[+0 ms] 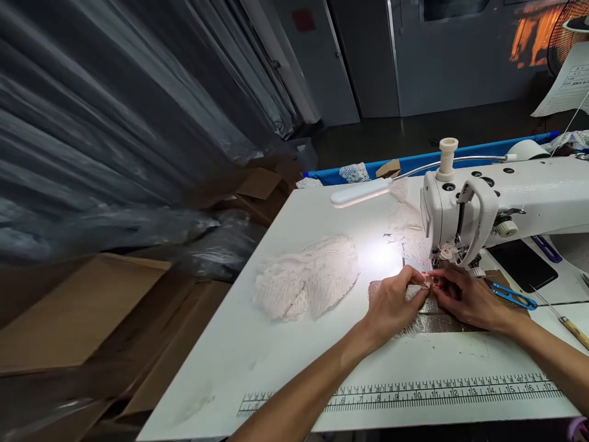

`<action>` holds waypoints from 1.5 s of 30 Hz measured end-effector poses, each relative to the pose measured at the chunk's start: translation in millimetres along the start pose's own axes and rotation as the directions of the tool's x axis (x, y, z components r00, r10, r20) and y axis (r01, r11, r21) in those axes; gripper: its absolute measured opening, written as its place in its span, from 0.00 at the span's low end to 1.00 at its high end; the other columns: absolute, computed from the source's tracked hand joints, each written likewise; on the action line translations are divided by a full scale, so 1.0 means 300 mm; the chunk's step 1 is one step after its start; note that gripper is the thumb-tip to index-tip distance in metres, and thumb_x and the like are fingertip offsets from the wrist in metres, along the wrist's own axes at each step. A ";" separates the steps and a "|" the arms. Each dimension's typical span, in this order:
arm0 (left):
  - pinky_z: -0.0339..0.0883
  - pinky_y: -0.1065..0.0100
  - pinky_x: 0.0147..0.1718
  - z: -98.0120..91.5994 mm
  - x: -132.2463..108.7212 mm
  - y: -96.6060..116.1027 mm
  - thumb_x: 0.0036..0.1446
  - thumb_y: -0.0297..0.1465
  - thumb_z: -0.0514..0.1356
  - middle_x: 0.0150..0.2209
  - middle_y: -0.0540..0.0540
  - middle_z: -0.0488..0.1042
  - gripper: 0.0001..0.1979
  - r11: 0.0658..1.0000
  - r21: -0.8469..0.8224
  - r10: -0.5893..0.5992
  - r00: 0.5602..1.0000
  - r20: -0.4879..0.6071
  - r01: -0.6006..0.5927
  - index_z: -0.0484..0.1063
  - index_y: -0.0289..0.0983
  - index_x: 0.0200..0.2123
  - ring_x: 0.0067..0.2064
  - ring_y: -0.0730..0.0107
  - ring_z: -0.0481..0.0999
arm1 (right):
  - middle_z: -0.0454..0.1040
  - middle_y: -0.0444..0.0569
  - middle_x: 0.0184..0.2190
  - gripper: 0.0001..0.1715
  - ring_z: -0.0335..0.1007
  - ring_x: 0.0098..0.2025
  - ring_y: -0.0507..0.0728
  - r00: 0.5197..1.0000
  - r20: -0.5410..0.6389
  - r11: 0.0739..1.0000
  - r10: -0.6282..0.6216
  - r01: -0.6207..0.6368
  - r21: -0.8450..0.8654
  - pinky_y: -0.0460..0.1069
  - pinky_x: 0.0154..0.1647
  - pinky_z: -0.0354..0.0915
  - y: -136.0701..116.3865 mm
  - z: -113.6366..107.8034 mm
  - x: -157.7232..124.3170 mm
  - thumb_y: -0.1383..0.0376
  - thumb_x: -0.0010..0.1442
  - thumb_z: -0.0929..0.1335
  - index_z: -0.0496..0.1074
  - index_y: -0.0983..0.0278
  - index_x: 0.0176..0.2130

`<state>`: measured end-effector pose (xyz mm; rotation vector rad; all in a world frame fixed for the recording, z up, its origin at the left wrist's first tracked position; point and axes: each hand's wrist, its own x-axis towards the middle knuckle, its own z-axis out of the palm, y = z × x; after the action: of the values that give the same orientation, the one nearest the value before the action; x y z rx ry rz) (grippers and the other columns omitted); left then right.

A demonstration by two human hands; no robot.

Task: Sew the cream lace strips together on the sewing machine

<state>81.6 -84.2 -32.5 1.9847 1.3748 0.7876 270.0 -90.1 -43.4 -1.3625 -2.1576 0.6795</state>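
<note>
While pinched up just in front of the needle end of the white sewing machine (529, 196), mostly hidden by fingers: a small gathered piece of cream lace fabric (427, 282), thin, pale with a faint pinkish tint, crumpled into a little fold. Closed on it from one side, thumb and forefinger of the left hand (396, 301); gripping it from the other, thumb and curled fingers of the right hand (464, 298), tips almost meeting. Too small to make out, any stitching in the fold. Close to the fingertips, tiny red spots of unclear kind.

Beneath the left hand, more openwork cream lace with a ragged, fringed border (413, 325), lying on a shiny brown flat panel (453, 322) set in the white table (276, 362); cannot tell whether joined to the pinched fold. Toward the table's left edge, well apart from the hands, a loose, rumpled heap of ribbed cream lace (331, 264). Near the far edge, a slim white lamp (361, 193) on a bendable metal neck. To the right of the right hand, blue thread snips (513, 296) and a black phone (524, 264). Along the near edge, a black printed ruler scale (432, 394).
</note>
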 end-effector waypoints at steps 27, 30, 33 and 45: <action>0.53 0.50 0.56 -0.043 0.010 0.043 0.49 0.32 0.64 0.36 0.52 0.80 0.16 0.960 -0.137 -0.202 0.946 0.254 0.242 0.66 0.42 0.42 0.43 0.62 0.76 | 0.65 0.42 0.19 0.05 0.60 0.21 0.52 0.980 -0.132 0.988 0.146 -0.138 0.070 0.47 0.24 0.55 -0.043 0.005 0.013 0.65 0.52 0.65 0.63 0.62 0.25; 0.58 0.52 0.53 -0.048 0.011 0.032 0.49 0.32 0.65 0.35 0.51 0.80 0.16 0.949 -0.219 -0.162 0.947 0.279 0.227 0.66 0.41 0.42 0.43 0.61 0.77 | 0.63 0.41 0.17 0.09 0.59 0.21 0.52 0.975 -0.119 0.978 0.189 -0.176 0.114 0.46 0.22 0.55 -0.017 -0.007 0.018 0.61 0.54 0.64 0.63 0.62 0.25; 0.63 0.56 0.48 -0.047 0.014 0.018 0.48 0.33 0.66 0.34 0.49 0.79 0.17 0.920 -0.325 -0.123 0.948 0.292 0.220 0.66 0.40 0.42 0.41 0.62 0.77 | 0.65 0.42 0.19 0.12 0.61 0.22 0.52 0.988 0.032 0.960 0.153 -0.157 0.231 0.46 0.22 0.57 0.002 -0.024 0.008 0.56 0.57 0.64 0.68 0.62 0.31; 0.66 0.64 0.42 -0.050 0.012 0.027 0.50 0.29 0.65 0.33 0.51 0.78 0.15 0.914 -0.339 -0.117 0.947 0.300 0.221 0.67 0.39 0.41 0.38 0.67 0.77 | 0.63 0.41 0.19 0.13 0.57 0.22 0.51 0.995 0.097 0.961 0.012 -0.038 0.275 0.46 0.22 0.54 -0.035 -0.032 -0.004 0.57 0.58 0.64 0.70 0.63 0.30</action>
<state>76.1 -80.9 -16.2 1.5869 1.1238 0.6105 269.8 -93.7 -29.6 -1.2312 -2.0264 1.0324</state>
